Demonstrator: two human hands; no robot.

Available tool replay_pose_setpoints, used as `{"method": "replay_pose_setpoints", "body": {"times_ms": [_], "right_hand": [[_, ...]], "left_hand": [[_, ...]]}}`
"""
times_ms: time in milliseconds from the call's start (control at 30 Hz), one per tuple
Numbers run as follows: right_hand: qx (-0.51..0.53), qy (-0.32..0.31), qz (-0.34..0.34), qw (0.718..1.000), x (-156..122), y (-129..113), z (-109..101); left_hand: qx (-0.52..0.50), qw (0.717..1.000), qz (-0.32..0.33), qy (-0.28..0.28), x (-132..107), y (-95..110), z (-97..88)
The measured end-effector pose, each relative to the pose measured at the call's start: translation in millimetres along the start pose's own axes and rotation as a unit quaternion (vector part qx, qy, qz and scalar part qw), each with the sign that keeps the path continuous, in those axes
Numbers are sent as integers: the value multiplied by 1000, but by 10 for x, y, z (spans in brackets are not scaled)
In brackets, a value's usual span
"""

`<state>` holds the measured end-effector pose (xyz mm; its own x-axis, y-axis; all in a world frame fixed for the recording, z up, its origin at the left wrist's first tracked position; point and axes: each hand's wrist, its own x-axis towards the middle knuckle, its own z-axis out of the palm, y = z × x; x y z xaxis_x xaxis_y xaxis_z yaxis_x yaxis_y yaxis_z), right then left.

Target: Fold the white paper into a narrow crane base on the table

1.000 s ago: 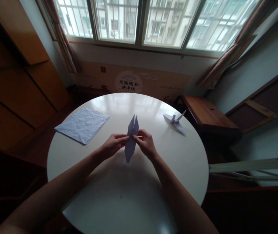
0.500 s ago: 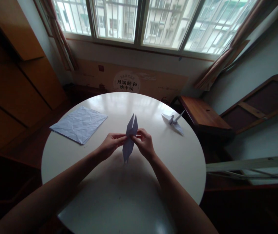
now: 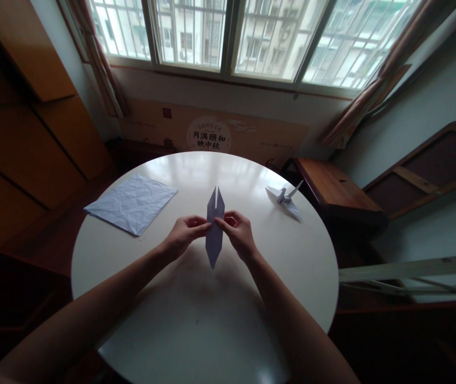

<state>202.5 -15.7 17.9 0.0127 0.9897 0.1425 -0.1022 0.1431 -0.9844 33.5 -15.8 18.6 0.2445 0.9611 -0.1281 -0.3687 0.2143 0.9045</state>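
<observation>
A long, narrow piece of folded paper (image 3: 214, 240) is held up over the middle of the round white table. Its top end is split into two points, and its lower end narrows to a tip. My left hand (image 3: 188, 234) pinches its left edge between thumb and fingers. On the right edge, my right hand (image 3: 239, 232) pinches it the same way, with the thumb on the near face. To the right lies a finished paper crane (image 3: 286, 200) with spread wings. At the left are creased paper sheets (image 3: 132, 204) lying flat.
The round white table (image 3: 164, 330) fills the middle of the view. Beyond its right edge stands a wooden bench or low stool (image 3: 332, 184). Wooden cabinets (image 3: 15, 138) stand at the left, and a barred window (image 3: 228, 37) with curtains is behind.
The folded paper has turned from a slanted, partly opened pose to upright, its broad face now flat toward me. Both hands keep their pinch on its edges.
</observation>
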Motion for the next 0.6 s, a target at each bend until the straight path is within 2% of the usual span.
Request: {"method": "replay_pose_setpoints", "body": {"times_ms": [67, 167, 300, 367, 467, 600], "right_hand": [[14, 1, 8, 1000, 1, -12, 3], [28, 12, 21, 999, 0, -20, 20], [30, -36, 66, 997, -22, -7, 47], [15, -61, 76, 995, -36, 14, 53], [-9, -62, 68, 996, -45, 63, 49], [7, -56, 71, 996, -30, 110, 47]], "left_hand": [[13, 1000, -9, -17, 4, -17, -8], [33, 999, 5, 0, 13, -28, -32], [61, 997, 44, 36, 33, -12, -80], [65, 997, 32, 18, 33, 3, -92], [76, 997, 11, -15, 13, 26, -84], [88, 996, 23, -18, -6, 32, -65]]}}
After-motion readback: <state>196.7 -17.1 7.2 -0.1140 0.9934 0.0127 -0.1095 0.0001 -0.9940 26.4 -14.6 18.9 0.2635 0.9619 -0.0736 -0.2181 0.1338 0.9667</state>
